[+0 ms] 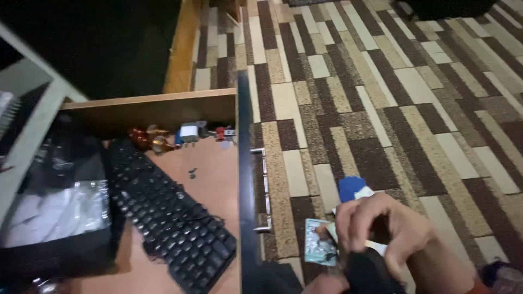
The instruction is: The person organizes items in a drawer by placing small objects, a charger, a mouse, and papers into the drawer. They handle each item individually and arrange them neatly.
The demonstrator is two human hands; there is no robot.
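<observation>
Curling over a small black object (366,272) at the bottom edge of the view: right hand (389,228), fingers bent and drawn together above and around the object's top. Not clear whether a firm clamp or a loose rest; blur hides the fingertips. Black object directly beneath the palm, touching it, lower part cut off by the frame. Only a sliver of the left hand (326,284) visible, low and just left of the black object; its grip impossible to tell.

Lying on the patterned carpet (392,81) just left of and partly under the right hand: a small teal packet (317,246). Just above the knuckles, a blue and white item (354,189), partly hidden by the fingers.

Standing open to the left, well apart from the hands: a wooden drawer (212,179) with a metal handle (265,190) on its front. Inside, a black keyboard (169,218) lying diagonally, a clear plastic bag (60,207) on a dark box at its left, and small red, gold and white trinkets (180,135) along the back wall.
</observation>
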